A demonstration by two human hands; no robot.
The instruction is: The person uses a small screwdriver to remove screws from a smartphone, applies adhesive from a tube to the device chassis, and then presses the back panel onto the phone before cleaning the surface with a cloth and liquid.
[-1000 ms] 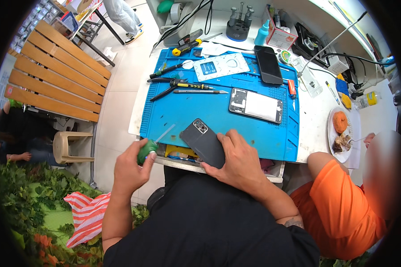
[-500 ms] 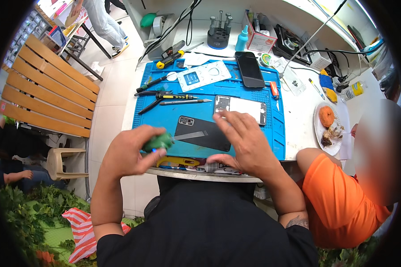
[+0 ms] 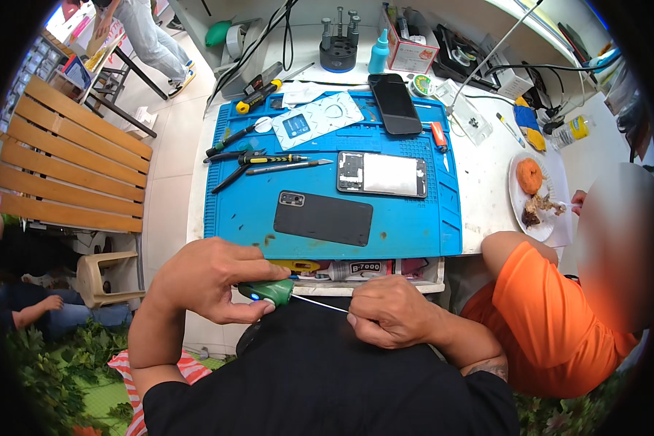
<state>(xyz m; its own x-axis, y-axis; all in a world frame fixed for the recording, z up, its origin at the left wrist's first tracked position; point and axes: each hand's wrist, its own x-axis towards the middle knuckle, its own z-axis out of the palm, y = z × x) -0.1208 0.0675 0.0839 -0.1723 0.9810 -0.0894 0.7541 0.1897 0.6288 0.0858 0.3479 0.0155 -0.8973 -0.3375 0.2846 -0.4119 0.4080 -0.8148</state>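
Note:
My left hand [image 3: 214, 280] holds a small green electric tool [image 3: 270, 291] with a blue light on its side, thumb below and fingers above. A thin metal shaft [image 3: 316, 303] runs from the tool toward my right hand [image 3: 394, 312], whose fingers are closed round its far end, hiding the tip. Both hands are over my lap, just in front of the table edge. On the blue work mat [image 3: 232, 229] beyond them lies a dark phone back cover [image 3: 323, 218] with a camera bump. Past it is an opened phone [image 3: 382, 174] with its inside showing.
An open drawer [image 3: 432, 280] with glue tubes sits under the table's front edge. Pliers [image 3: 232, 171], a craft knife [image 3: 287, 167], a white plate-like fixture [image 3: 318, 118] and a black phone [image 3: 394, 104] lie on the mat. A seated person in orange [image 3: 559, 327] is close at right.
Both hands have come down and nearer to me, off the mat. The right hand, open beside the phone parts before, is now closed on the end of the green tool's shaft.

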